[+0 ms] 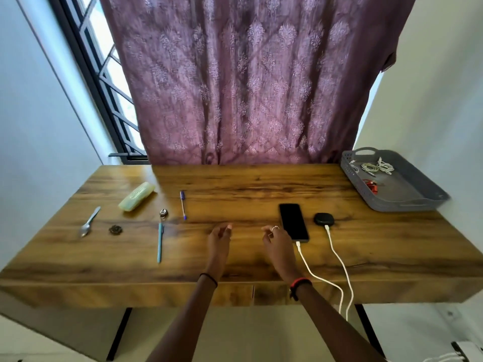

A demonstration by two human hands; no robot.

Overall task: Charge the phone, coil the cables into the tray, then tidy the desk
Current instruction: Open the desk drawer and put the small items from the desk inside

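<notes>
Teal pen (159,242), long axis toward the desk's (261,184) front edge, lies left of our left hand (219,237), farther from our right hand (277,240); both seem relaxed, empty.

The tray (407,205) is set at the far right corner of the surface (248,184), with coiled cables (376,167) lying in it. The phone (293,222) is laid right of centre, with a small pod (324,219) just beside it on the right. The phone cord (311,273) and the pod cord (339,259) are led over the near edge. On the left half are spread a far pen (183,205), a near pen (160,242), a spoon (88,226) and an oblong case (136,196).
</notes>
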